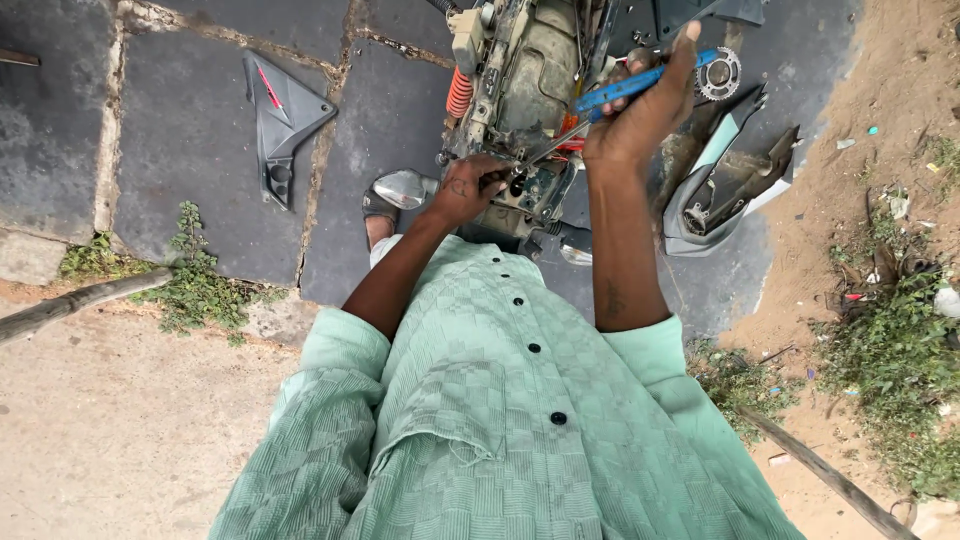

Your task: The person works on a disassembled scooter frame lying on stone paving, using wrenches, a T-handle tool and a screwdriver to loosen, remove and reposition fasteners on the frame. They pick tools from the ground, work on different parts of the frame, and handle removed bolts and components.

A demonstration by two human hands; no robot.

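A blue-handled screwdriver (625,88) slants down, its metal shaft tip at the grimy motorcycle engine (520,90).

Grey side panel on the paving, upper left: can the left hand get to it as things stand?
Probably not without shifting: the left hand is busy at the engine, and the grey side panel lies apart, though nothing blocks the way.

Single head-worn view, looking steeply down past the wearer's green shirt (500,400), close above a stripped motorcycle (520,90) (arm's reach), stone paving (190,130) around, no second view

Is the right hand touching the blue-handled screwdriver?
Touching. The head view shows the right hand wrapped around the blue-handled screwdriver, fingers closed over its handle.
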